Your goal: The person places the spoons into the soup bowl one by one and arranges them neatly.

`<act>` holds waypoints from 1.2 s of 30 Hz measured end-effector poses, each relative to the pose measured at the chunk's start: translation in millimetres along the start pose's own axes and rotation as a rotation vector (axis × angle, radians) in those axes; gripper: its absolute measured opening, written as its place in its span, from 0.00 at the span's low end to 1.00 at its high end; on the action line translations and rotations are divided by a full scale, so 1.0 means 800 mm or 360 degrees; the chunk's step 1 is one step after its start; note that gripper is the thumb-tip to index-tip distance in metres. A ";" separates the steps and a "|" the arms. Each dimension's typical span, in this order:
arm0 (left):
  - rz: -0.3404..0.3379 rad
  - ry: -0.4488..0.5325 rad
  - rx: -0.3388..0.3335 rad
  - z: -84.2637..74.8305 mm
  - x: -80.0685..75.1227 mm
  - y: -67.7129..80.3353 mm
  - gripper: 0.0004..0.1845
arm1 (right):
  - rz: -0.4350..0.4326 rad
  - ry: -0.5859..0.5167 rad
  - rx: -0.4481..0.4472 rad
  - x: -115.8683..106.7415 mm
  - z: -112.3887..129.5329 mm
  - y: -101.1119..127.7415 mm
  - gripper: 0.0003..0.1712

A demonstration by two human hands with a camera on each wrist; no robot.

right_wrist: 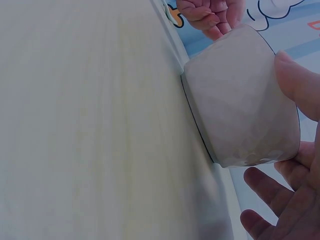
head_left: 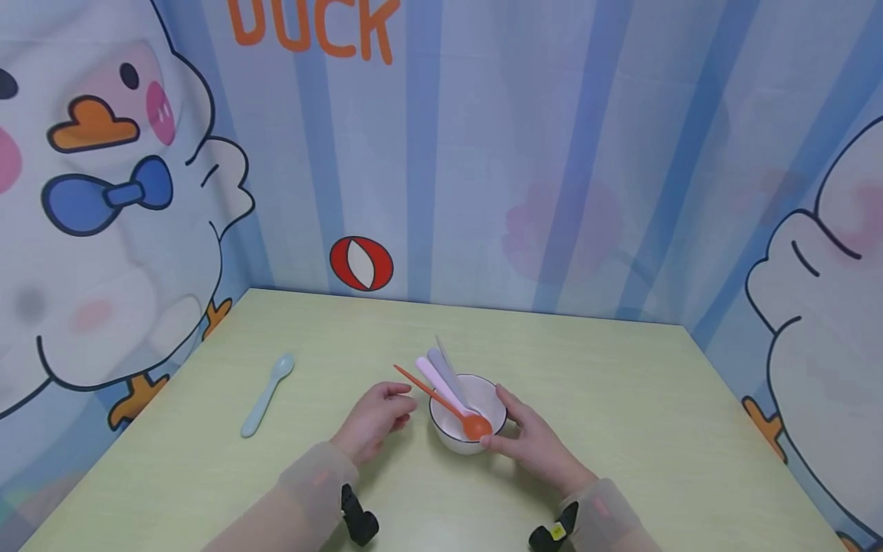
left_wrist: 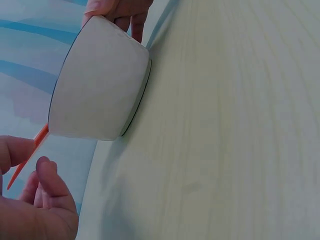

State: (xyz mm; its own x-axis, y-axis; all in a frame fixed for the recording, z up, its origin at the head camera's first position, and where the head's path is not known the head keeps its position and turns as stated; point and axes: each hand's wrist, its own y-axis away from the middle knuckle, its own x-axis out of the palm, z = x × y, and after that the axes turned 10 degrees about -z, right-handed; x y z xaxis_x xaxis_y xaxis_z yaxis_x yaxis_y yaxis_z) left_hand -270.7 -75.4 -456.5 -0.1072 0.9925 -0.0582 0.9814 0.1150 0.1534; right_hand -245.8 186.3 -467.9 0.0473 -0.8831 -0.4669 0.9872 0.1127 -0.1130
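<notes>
Head view: orange "DUCK" lettering (head_left: pixel 313 29) above; I see a smooth white bowl (head_left: pixel 469 414) mid-worktop (head_left: pixel 621 399), right hand (head_left: pixel 534 443) cupping it, left hand (head_left: pixel 375 418) loosely curled, holding nothing. Left wrist: glossy bowl (left_wrist: pixel 97 82), orange spoon handle (left_wrist: pixel 27 160). Right wrist: fingers (right_wrist: pixel 295 85) spread on the bowl's side.

A pale yellow-green counter (head_left: pixel 621 399) with a faint wood grain fills the lower half of the frame, its far edge meeting a printed backdrop (head_left: pixel 524 153) of blue and pale vertical stripes. At upper centre orange letters (head_left: pixel 313 27) read "DUCK", with a red and white ball (head_left: pixel 362 263) printed low on the wall below them. A white cartoon duck (head_left: pixel 103 192) with a blue bow covers the left wall, another duck (head_left: pixel 828 322) shows at the right edge, and the light is soft and even.
</notes>
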 end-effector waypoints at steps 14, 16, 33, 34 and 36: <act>-0.0182 -0.0042 -0.0129 0.001 -0.039 -0.010 0.21 | 0.0005 0.0026 0.0016 0.002 -0.001 -0.003 0.54; -0.0200 -0.0035 -0.0124 0.001 -0.047 -0.012 0.21 | 0.0006 0.0030 0.0015 0.002 -0.001 -0.003 0.54; -0.0335 -0.0067 -0.0095 -0.003 -0.107 -0.015 0.24 | 0.0005 0.0047 0.0057 0.002 -0.001 -0.003 0.55; -0.0342 -0.0077 -0.0094 -0.003 -0.111 -0.016 0.24 | 0.0005 0.0045 0.0055 0.002 -0.001 -0.003 0.55; -0.0345 -0.0104 -0.0101 -0.004 -0.118 -0.017 0.25 | 0.0005 0.0037 0.0058 0.001 -0.001 -0.003 0.55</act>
State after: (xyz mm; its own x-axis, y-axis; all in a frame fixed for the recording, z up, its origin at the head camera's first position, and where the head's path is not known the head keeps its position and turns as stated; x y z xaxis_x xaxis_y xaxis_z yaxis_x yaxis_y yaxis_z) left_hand -274.6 -171.0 -449.8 -0.3018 0.9399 -0.1598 0.9245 0.3294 0.1920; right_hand -247.9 185.5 -469.0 0.0470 -0.8719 -0.4874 0.9920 0.0981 -0.0797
